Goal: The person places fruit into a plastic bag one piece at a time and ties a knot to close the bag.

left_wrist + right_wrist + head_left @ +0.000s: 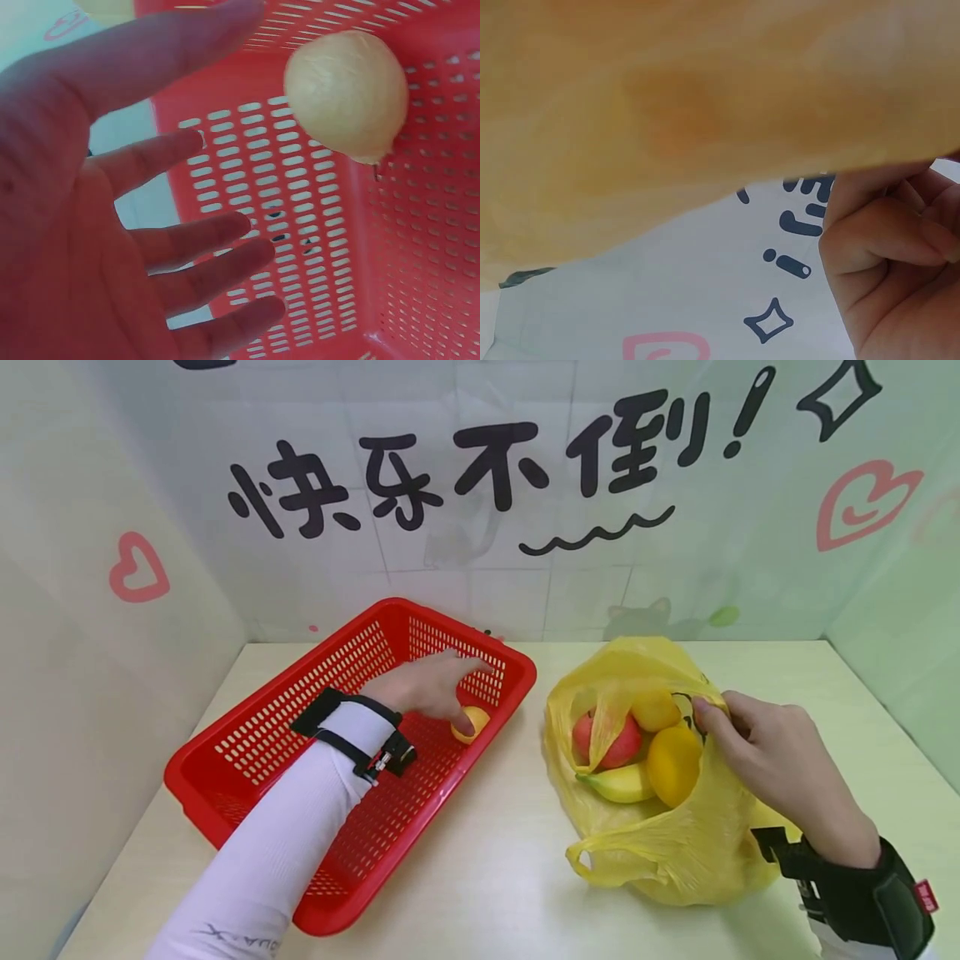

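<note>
My left hand [431,685] is inside a red plastic basket [442,768], its fingers spread. Beside the thumb lies a pale yellow, pear-like fruit with a short stem [346,94]; in the left wrist view the palm and fingers stand apart from it. On the right, a yellow plastic bag [675,852] lies with its mouth open. My right hand [780,760] pinches the bag's edge between thumb and curled fingers. Inside the bag show a red fruit [618,747], a banana [622,783], a large yellow fruit [673,766] and a smaller yellow one [655,710].
Both containers stand on a pale table [480,877], the basket set at a slant on the left. A printed backdrop [480,585] rises behind the table, and side panels close it in at left and right. One bag handle [588,856] flops toward the front.
</note>
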{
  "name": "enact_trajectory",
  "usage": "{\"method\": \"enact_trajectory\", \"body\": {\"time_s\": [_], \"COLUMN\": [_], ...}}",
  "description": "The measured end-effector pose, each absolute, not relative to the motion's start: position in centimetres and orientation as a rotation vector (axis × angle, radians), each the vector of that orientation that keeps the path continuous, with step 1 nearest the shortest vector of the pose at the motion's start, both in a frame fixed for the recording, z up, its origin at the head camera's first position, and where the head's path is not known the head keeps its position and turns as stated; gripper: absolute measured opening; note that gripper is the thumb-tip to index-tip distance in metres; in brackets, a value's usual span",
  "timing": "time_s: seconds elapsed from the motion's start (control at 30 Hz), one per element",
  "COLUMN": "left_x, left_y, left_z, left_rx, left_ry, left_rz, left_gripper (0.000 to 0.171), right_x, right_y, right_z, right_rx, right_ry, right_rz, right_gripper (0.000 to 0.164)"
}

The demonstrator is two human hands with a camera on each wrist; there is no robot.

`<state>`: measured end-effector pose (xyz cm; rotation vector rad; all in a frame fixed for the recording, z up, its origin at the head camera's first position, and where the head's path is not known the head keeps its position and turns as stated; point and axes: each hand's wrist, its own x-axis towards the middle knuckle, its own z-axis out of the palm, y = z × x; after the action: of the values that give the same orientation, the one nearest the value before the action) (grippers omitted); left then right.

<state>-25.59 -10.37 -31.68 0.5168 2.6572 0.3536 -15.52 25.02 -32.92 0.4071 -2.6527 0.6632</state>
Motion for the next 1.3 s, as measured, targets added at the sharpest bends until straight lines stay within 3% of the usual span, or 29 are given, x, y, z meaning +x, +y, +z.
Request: {"method": "enact_trajectory", "body": {"time_s": [0.33, 0.63, 1.3], "left_x": [-25.9, -26.1, -25.5], "left_y": [-10.5, -10.4, -10.9], "left_z": [-32.7, -34.3, -34.1], "left_rx": [0.537, 0.583, 0.492], "left_ry": [2.579, 2.567, 2.554], "left_rz": [0.426, 0.362, 0.361], "left_gripper": [0.071, 0.047, 0.046], "right_x": [-15.4, -15.3, -15.3], "right_y": [25.1, 25.0, 25.1], "right_z": [-32.9, -33.0, -32.8], "right_rx": [0.411, 0.409, 0.407], "right_ry": [-2.634, -2.644, -2.661], "right_rz": [0.658, 0.662, 0.658], "right_gripper": [0.032, 0.033, 0.034]}}
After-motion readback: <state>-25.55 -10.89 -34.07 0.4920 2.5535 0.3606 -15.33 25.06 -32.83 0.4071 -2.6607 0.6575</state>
